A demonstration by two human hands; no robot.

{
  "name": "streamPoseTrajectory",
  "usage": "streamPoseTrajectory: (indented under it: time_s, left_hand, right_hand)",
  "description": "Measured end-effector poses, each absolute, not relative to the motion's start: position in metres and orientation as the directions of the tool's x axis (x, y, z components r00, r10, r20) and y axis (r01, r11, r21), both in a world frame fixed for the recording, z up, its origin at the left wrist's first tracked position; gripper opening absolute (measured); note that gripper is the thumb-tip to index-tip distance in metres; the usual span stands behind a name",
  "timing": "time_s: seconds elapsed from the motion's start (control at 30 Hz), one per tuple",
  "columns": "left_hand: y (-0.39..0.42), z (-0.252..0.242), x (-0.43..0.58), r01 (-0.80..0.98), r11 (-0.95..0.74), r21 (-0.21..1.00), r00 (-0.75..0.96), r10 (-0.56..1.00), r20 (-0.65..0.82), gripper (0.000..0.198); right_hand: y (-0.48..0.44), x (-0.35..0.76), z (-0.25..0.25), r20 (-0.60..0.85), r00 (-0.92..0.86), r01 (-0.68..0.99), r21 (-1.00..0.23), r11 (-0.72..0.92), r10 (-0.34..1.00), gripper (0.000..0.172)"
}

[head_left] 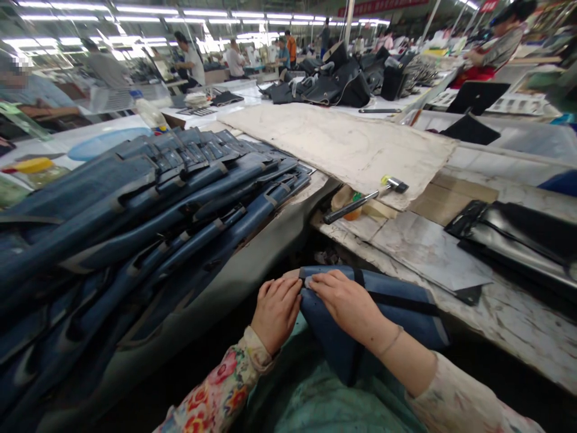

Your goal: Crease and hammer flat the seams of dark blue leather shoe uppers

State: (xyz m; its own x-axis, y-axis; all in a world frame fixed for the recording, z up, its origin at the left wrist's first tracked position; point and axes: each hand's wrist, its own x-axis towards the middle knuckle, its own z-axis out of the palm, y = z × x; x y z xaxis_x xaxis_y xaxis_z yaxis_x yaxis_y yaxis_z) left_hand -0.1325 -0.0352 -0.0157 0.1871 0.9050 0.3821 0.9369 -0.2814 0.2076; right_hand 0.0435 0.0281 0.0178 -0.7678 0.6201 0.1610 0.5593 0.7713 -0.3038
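Two hands, left and right, meet at the left end of one blue case above the lap — fingers close together, any pinch hidden. Ahead: one hammer, its head on one cloth. Blue pieces, too overlapped to count, crowd the left; rightward, the bench edge nears the case — some bare surface beyond.

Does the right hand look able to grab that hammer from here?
Probably yes: the hammer lies ahead, nothing on top of it, though the right hand would first have to leave the blue piece.
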Motion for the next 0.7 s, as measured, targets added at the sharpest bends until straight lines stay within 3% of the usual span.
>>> streamPoseTrajectory:
  time_s: [0.17,0.4,0.5,0.6,0.7]
  left_hand:
    - [-0.031,-0.010,-0.132,0.949,-0.284,0.141,0.212,0.900,0.381,0.025]
    - [-0.017,0.009,-0.132,0.894,-0.435,0.106,0.384,0.867,0.317,0.020]
    - [0.012,0.028,-0.119,0.873,-0.470,0.128,0.426,0.864,0.268,0.022]
    - [0.060,0.049,-0.095,0.889,-0.416,0.193,0.364,0.896,0.254,0.024]
    - [0.116,0.060,-0.064,0.914,-0.295,0.277,0.242,0.947,0.209,0.045]
  right_hand:
    - [0.019,0.094,0.023,0.159,-0.769,0.596,-0.171,0.785,0.619,0.038]
    - [-0.016,0.137,0.013,0.213,-0.673,0.728,0.027,0.685,0.708,0.054]
    - [-0.029,0.138,0.006,0.247,-0.589,0.785,-0.049,0.617,0.769,0.051]
    - [-0.037,0.139,0.000,0.293,-0.526,0.794,-0.168,0.585,0.798,0.043]
    - [-0.042,0.139,-0.005,0.332,-0.460,0.795,-0.258,0.548,0.823,0.038]
